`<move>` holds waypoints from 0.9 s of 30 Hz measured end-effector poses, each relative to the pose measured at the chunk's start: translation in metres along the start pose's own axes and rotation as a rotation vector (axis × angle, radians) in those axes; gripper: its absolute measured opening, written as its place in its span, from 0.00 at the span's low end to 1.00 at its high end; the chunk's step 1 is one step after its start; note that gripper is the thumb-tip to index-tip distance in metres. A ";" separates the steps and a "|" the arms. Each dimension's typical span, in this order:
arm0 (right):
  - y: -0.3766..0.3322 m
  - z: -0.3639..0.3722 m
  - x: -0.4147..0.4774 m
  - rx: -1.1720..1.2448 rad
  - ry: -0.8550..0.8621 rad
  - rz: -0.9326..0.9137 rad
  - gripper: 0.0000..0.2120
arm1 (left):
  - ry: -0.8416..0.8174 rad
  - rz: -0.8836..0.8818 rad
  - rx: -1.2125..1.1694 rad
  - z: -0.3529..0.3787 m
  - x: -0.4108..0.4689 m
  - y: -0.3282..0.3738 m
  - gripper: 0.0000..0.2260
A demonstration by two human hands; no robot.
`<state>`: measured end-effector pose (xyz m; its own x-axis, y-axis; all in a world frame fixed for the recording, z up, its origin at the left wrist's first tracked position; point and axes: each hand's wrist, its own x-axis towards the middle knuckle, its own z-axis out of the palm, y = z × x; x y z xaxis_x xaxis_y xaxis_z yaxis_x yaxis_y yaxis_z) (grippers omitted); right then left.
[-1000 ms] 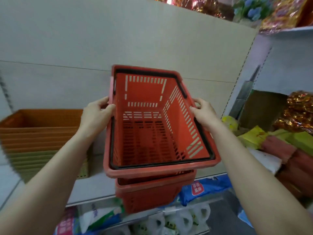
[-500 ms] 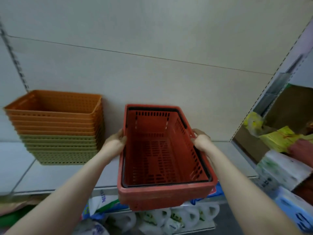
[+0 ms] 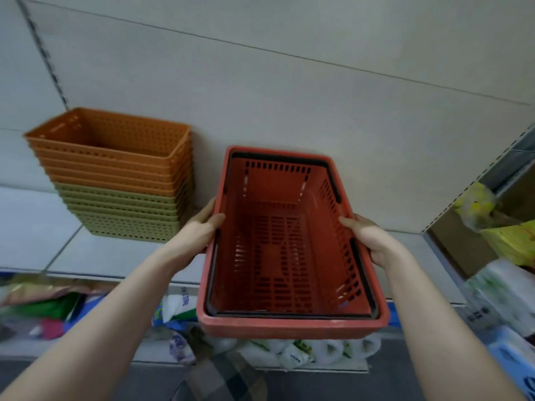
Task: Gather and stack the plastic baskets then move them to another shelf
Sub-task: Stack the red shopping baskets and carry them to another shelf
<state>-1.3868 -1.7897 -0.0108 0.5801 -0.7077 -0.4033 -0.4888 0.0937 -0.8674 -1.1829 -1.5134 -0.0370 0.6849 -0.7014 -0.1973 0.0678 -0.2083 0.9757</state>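
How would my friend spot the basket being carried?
Find the pale shelf along the wall. Right of the orange and green basket stack on it, the left hand and right hand grip a red basket by its long sides. Only it is red, with black handles along its rim.

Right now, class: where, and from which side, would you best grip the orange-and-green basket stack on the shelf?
Probably the end rims of the lowest green basket, reaching from the front: the stack sits close to the back panel, and lifting that basket carries all nested above.
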 end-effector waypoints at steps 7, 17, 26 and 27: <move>0.030 0.027 -0.062 0.075 0.048 -0.190 0.13 | 0.059 0.079 -0.137 -0.004 -0.065 -0.038 0.26; 0.103 0.177 -0.224 0.070 0.068 -0.256 0.20 | 0.237 0.128 -0.134 -0.129 -0.248 -0.118 0.25; 0.115 0.398 -0.299 0.031 -0.221 -0.267 0.22 | 0.587 0.068 -0.136 -0.293 -0.397 -0.190 0.16; 0.111 0.421 -0.302 0.013 -0.261 -0.262 0.24 | 0.627 0.053 -0.134 -0.310 -0.411 -0.197 0.17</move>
<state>-1.3422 -1.2708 -0.1084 0.8318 -0.5069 -0.2261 -0.2940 -0.0569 -0.9541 -1.2530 -0.9732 -0.1184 0.9812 -0.1679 -0.0955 0.0849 -0.0688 0.9940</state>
